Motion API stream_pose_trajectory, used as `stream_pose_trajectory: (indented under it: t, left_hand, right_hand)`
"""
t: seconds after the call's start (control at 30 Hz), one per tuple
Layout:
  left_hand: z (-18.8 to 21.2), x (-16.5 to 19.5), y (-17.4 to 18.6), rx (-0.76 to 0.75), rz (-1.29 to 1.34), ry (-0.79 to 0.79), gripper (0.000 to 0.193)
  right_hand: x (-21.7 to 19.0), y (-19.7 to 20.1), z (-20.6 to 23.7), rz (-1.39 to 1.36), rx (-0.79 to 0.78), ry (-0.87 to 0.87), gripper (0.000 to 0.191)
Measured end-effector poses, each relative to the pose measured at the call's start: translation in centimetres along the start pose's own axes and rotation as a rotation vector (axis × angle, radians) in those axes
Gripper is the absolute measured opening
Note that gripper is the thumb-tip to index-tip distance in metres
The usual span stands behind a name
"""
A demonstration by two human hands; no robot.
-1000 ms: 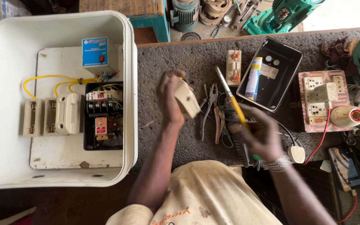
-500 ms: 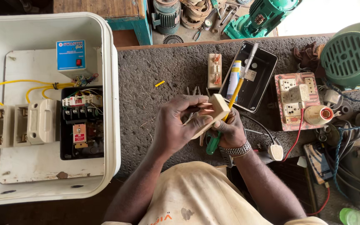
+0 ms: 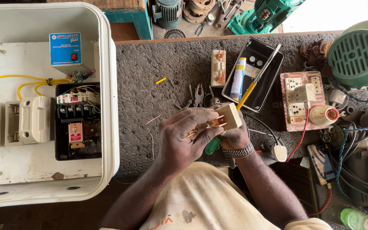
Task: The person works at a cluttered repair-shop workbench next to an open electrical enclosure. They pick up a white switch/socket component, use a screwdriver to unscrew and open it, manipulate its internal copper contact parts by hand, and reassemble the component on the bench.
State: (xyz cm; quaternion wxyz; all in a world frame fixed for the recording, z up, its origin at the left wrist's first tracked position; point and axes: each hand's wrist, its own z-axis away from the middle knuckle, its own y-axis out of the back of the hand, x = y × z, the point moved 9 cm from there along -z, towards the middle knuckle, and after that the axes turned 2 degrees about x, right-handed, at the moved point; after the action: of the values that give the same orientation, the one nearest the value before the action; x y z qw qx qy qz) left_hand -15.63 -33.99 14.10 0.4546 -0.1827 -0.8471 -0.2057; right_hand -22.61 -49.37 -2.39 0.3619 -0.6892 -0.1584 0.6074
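Steadying the cream fuse carrier (image 3: 225, 119) matters most, judged from the head view: keep it pinched firmly over the table (image 3: 158, 64) so the brass contacts face up and the screwdriver (image 3: 252, 87) tip stays seated square. The left hand (image 3: 184, 138) has its fingers (image 3: 203, 119) curled closed on the carrier's near side. The right hand (image 3: 235, 136) grips beneath it, fingers wrapped tight around the screwdriver's green handle, its yellow shaft angled up towards the black tray (image 3: 273, 83). Pliers (image 3: 199, 94) lie just beyond.

Single head cam, looking almost straight down from above the person's chest onto the bench (image 3: 150, 76), close range, white enclosure box (image 3: 107, 85) at frame left, green motor (image 3: 358, 51) at right.
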Motion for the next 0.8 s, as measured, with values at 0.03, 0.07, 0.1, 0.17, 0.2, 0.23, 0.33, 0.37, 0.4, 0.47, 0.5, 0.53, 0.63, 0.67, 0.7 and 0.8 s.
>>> stream_pose_trajectory:
  t: [0.03, 0.07, 0.1, 0.17, 0.2, 0.23, 0.33, 0.37, 0.4, 0.47, 0.5, 0.53, 0.63, 0.67, 0.7, 0.8]
  left_hand:
    - [0.3, 0.2, 0.1, 0.004, -0.032, -0.02, 0.031]
    - [0.5, 0.3, 0.1, 0.006, -0.065, -0.04, 0.034]
    - [0.7, 0.3, 0.1, 0.024, -0.062, -0.056, 0.044]
    - [1.0, 0.0, -0.2, 0.064, -0.059, -0.09, 0.066]
    - [1.2, 0.2, -0.2, 0.1, -0.12, -0.142, 0.07]
    - [1.4, 0.5, -0.3, 0.134, -0.181, -0.196, 0.073]
    - [2.4, 0.5, -1.5, 0.104, -0.488, -0.192, 0.077]
    - [2.7, 0.2, -1.9, 0.072, -0.611, -0.16, 0.078]
    - [2.6, -0.4, -2.2, 0.035, -0.651, -0.115, 0.082]
    - [2.7, -1.8, -2.6, -0.041, -0.733, -0.016, 0.091]
    - [2.5, -2.1, -2.3, -0.011, -0.638, -0.014, 0.092]
    - [2.2, -2.6, -2.0, 0.018, -0.544, -0.013, 0.092]
    - [1.7, -4.5, -1.1, 0.052, -0.39, 0.037, 0.092]
    - [1.6, -5.2, -0.8, 0.053, -0.358, 0.066, 0.091]
    - [1.5, -6.2, -0.5, 0.062, -0.263, 0.122, 0.087]
    - [1.3, -10.1, 0.8, 0.106, 0.065, 0.348, 0.072]
  right_hand:
    - [0.1, -0.1, 0.0, 0.001, -0.004, -0.005, 0.069]
    - [-0.1, -0.3, 0.0, -0.039, -0.019, 0.003, 0.067]
    - [-0.2, -0.6, -0.1, -0.078, -0.035, 0.01, 0.066]
    - [-0.5, -1.3, -0.3, -0.105, -0.053, 0.032, 0.065]
    - [-0.8, -1.6, -0.4, -0.093, -0.055, 0.05, 0.064]
    - [-1.1, -2.0, -0.5, -0.082, -0.058, 0.069, 0.064]
    - [-1.9, -2.7, -0.9, 0.066, -0.006, 0.12, 0.065]
    - [-1.9, -2.8, -1.1, 0.134, 0.029, 0.122, 0.062]
    - [-1.9, -2.9, -1.2, 0.201, 0.061, 0.125, 0.059]
    - [-1.9, -3.2, -1.2, 0.315, 0.129, 0.18, 0.054]
    - [-1.9, -3.6, -1.2, 0.362, 0.162, 0.235, 0.051]
    - [-1.9, -4.0, -1.0, 0.407, 0.196, 0.292, 0.049]
    - [-1.0, -4.8, -0.7, 0.508, 0.29, 0.264, 0.044]
    - [-1.0, -5.4, -0.9, 0.59, 0.265, 0.253, 0.044]
    - [-1.0, -6.0, -1.1, 0.67, 0.242, 0.241, 0.044]
    - [-0.6, -7.0, -1.9, 0.651, 0.107, 0.118, 0.047]
